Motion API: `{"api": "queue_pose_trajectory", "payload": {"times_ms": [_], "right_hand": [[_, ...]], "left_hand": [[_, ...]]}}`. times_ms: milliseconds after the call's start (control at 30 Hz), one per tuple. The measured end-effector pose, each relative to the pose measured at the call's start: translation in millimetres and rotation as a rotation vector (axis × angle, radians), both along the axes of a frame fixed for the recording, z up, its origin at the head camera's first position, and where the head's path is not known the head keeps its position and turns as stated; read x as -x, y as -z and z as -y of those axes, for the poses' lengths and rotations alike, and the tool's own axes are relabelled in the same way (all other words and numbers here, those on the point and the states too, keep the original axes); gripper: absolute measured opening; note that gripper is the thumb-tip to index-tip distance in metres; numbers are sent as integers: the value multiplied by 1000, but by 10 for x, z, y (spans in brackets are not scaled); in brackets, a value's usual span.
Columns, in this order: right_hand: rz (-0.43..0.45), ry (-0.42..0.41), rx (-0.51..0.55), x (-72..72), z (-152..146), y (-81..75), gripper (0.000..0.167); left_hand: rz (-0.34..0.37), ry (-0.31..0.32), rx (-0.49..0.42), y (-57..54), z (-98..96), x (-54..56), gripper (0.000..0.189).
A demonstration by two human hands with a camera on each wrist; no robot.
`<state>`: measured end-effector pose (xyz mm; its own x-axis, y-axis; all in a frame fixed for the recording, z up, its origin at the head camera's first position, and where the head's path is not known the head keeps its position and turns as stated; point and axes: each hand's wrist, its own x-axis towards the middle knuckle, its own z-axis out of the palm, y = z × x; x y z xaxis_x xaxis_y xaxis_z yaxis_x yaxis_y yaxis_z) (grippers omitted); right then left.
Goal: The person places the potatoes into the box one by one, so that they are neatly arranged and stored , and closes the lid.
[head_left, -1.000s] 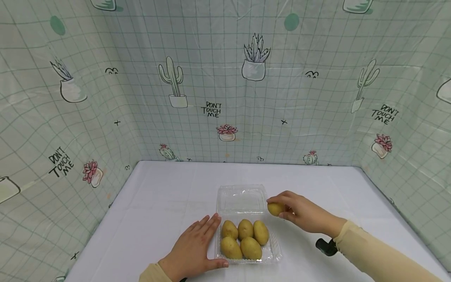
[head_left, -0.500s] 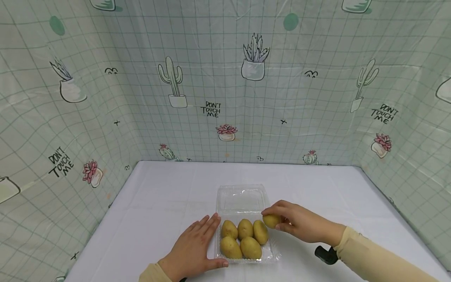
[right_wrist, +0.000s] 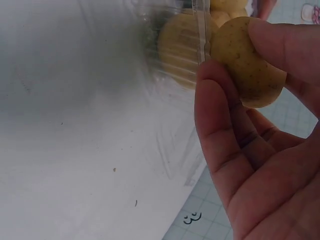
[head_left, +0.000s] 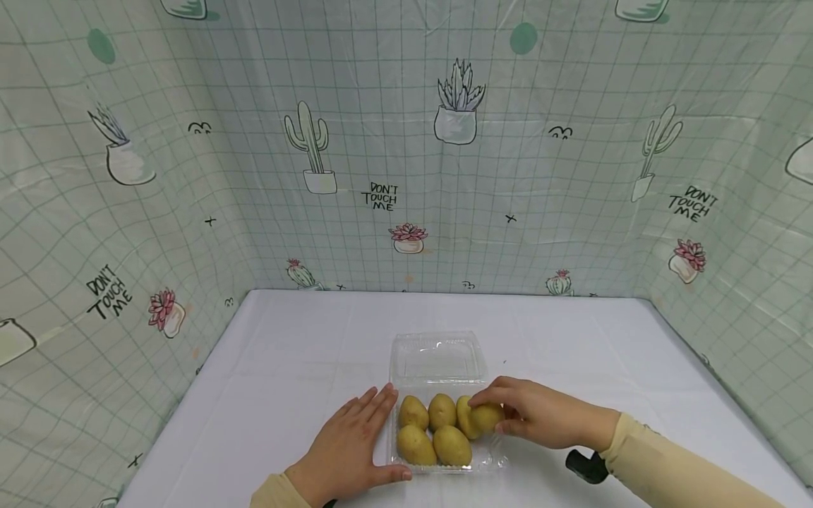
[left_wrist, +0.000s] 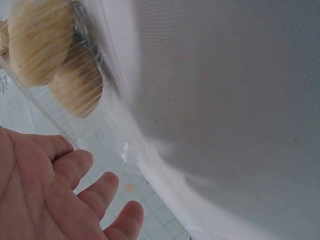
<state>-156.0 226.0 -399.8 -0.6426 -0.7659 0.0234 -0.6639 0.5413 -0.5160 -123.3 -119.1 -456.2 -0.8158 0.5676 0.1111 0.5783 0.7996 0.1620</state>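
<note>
A potato (right_wrist: 252,65) is pinched between the thumb and fingers of my right hand (head_left: 540,413), over the right side of a clear plastic clamshell box (head_left: 492,458). In the head view the held potato overlaps the back right potato in the box. Several other potatoes (head_left: 416,446) lie inside in two rows; the front right spot shows bare plastic. My left hand (head_left: 352,444) lies flat with fingers spread, its fingertips right at the box's left edge. The left wrist view shows those fingers (left_wrist: 75,165) beside the clear wall, with potatoes seen through it.
The box's open lid (head_left: 438,358) lies back, away from me, on the white tablecloth (head_left: 305,339). A patterned curtain (head_left: 406,141) rises behind the table and along both sides. A black wrist camera (head_left: 587,466) hangs below the right wrist.
My right hand has carried the potato toward me and slightly left, from beside the lid to over the box's right side. The left hand has stayed in place.
</note>
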Motion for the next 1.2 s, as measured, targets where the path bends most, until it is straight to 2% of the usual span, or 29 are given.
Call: {"api": "queue_pose_trajectory", "payload": {"times_ms": [533, 1200], "right_hand": [[15, -58, 0, -26, 74, -10, 42], [114, -57, -48, -29, 99, 12, 40]], "left_hand": [[-3, -3, -1, 1, 1, -2, 108], [-13, 3, -6, 20, 7, 3, 108]]}}
